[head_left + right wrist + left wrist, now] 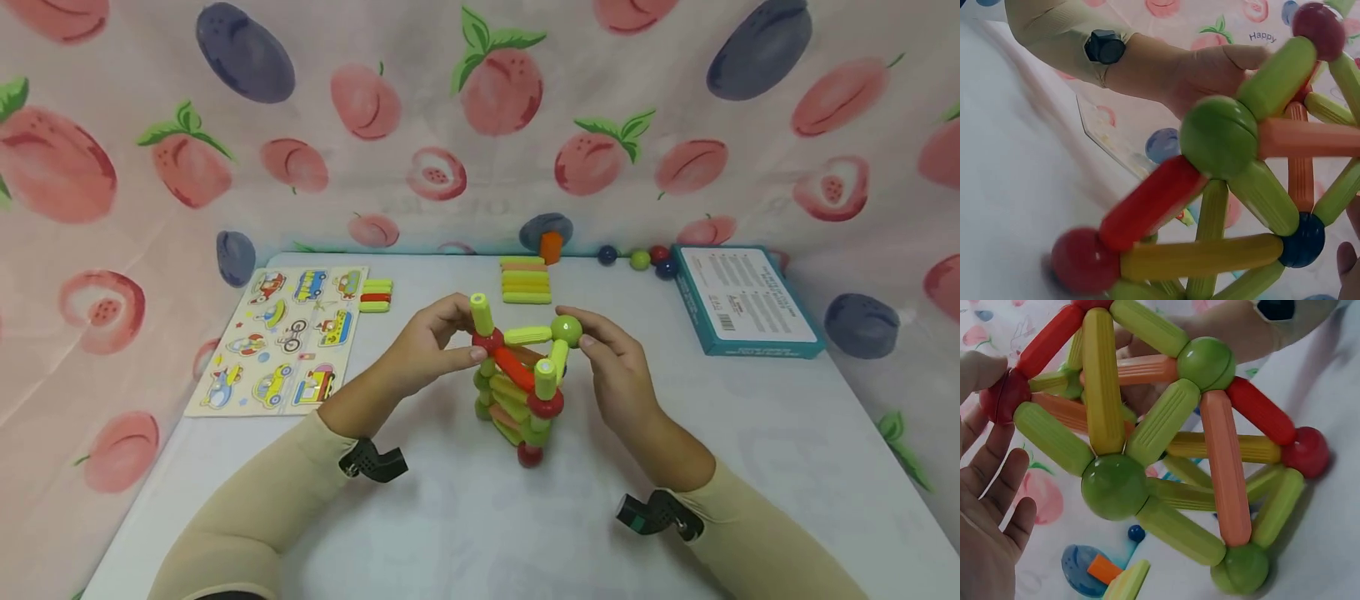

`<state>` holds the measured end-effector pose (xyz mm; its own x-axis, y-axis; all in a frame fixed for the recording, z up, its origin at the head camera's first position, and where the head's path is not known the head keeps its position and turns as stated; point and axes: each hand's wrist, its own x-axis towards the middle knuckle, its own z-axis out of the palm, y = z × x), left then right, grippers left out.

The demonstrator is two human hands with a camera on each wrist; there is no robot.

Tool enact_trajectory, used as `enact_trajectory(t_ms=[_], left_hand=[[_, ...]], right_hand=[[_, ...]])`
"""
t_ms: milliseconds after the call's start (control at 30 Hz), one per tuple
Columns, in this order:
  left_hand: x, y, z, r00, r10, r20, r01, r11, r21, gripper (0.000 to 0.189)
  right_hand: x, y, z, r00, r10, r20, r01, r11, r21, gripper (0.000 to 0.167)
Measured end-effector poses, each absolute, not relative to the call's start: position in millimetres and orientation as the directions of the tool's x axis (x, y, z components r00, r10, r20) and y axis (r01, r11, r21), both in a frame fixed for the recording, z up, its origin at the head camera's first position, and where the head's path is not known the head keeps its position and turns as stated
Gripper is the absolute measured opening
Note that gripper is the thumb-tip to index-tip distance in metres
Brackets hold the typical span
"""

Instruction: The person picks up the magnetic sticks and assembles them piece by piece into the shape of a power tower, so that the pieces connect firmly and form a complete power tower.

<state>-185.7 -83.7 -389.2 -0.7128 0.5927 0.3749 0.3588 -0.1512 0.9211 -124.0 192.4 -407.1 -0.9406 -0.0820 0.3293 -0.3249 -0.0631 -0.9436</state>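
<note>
A tower of magnetic sticks and balls (512, 406) stands on the table in front of me, built from green, yellow, orange and red sticks. My left hand (427, 350) pinches a red ball (1005, 395) at the tower's upper left corner between thumb and fingers. On the far right corner, my right hand (626, 375) holds a green ball (567, 331) with its thumb and fingertips. Light green sticks (528, 335) run to that ball. Two more green sticks (481, 313) point upward from the red balls. The right wrist view cuts off most of the right hand.
A picture puzzle board (281, 333) lies at left, with three short sticks (376, 297) beside it. Behind the tower are a row of sticks (526, 282) and an orange block (551, 247). Several loose balls (640, 260) sit near a teal box (750, 300) at back right.
</note>
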Motion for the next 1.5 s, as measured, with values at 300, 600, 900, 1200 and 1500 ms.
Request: enact_trajectory(t_ms=[300,600,900,1200,1500], left_hand=[[-175,-85,-384,-0.646,0.649,0.402,0.48,-0.064,0.875,0.052],[-256,-139,-404,-0.79,0.545,0.282,0.598,0.582,0.551,0.026],[-299,-197,-435,-0.967,0.256,0.009,0.256,0.962,0.092,0.029],[-297,-194,-443,-0.95,0.312,-0.003,0.312,0.95,0.003,0.013],[-260,-102,-363,-0.823,0.561,0.088,0.369,0.41,0.834,0.017]], right_hand=[[-133,195,-403,-0.977,-0.14,0.161,-0.143,-0.134,-0.981,0.044],[-104,208,-416,-0.899,-0.044,0.436,-0.436,-0.013,-0.9,0.035],[-78,206,-415,-0.749,-0.035,0.662,-0.662,0.056,-0.747,0.022],[-66,200,-406,-0.729,-0.08,0.68,-0.68,0.199,-0.706,0.039],[-62,202,-399,-0.825,-0.074,0.56,-0.556,0.279,-0.783,0.042]])
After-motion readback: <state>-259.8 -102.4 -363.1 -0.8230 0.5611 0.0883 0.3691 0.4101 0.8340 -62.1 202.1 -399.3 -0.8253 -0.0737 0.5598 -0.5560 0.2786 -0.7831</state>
